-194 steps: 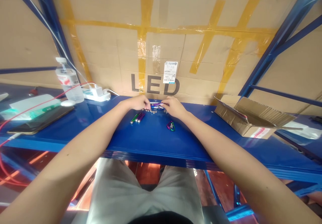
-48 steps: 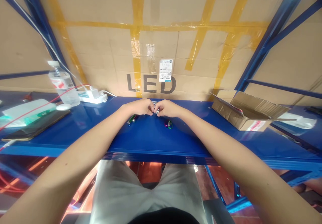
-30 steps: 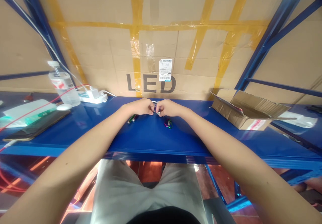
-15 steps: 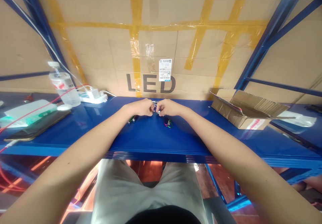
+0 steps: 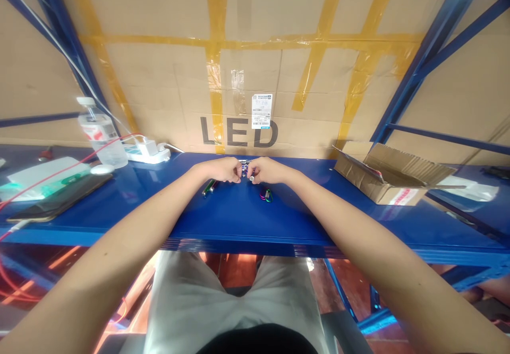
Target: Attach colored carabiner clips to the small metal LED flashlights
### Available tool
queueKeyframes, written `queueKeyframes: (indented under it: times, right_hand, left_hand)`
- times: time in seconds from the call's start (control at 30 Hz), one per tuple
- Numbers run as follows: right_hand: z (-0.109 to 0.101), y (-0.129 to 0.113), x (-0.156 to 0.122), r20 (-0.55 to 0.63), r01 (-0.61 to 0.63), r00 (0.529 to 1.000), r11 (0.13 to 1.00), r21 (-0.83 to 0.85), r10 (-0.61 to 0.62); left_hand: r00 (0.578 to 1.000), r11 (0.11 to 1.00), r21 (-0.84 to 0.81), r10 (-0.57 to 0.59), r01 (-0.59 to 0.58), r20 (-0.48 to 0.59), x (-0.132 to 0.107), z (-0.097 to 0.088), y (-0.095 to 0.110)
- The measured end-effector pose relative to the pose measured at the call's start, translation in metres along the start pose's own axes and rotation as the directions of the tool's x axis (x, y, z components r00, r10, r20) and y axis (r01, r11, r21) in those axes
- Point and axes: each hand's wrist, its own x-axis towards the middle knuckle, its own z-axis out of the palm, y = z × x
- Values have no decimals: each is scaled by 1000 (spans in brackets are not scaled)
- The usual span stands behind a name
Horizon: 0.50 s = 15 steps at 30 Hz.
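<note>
Close together at the back of the blue table, both hands are bent inward over small shiny metal pieces (image 5: pixel 245 167). My right hand (image 5: pixel 265 170) is closed in a pinch, and a small silver round end of some piece (image 5: pixel 252 178) shows below its fingertips. My left hand (image 5: pixel 229 170) is closed too, knuckles toward the right; what it holds is hidden by its fingers. Just below the left wrist lie slim green and red metallic tubes (image 5: pixel 207 188). Purple and green ring-shaped pieces (image 5: pixel 266 195) rest on the table below my right hand.
An open cardboard box (image 5: pixel 402 195) stands at the right. To the left are a water bottle (image 5: pixel 105 147), a white power strip (image 5: pixel 153 155), a dark tablet-like slab (image 5: pixel 67 197) and a red cable (image 5: pixel 59 172). A cardboard panel (image 5: pixel 159 94) closes off the back.
My left hand has shifted very slightly left, opening the gap between the hands a little, so more of the metal pieces and green tube shows. My right hand has barely moved.
</note>
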Motion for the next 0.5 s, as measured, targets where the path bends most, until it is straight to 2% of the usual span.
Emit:
queueKeyframes:
  times: [0.2,0.37,0.5]
  right_hand:
    - [0,-2,-1,-14,-7,1000,1000,-7,7]
    - [0,-2,-1,-22,-11,1000,1000,-4,11]
    - [-1,-3,-1,-20,-14,1000,1000,1,14]
  left_hand:
    - [1000,998,-54,25,-25,3,1,0,-2]
    - [1000,991,-134,-8,7,-5,1,-2,-5]
    - [999,995,-91,34,-35,-21,2,-1,-6]
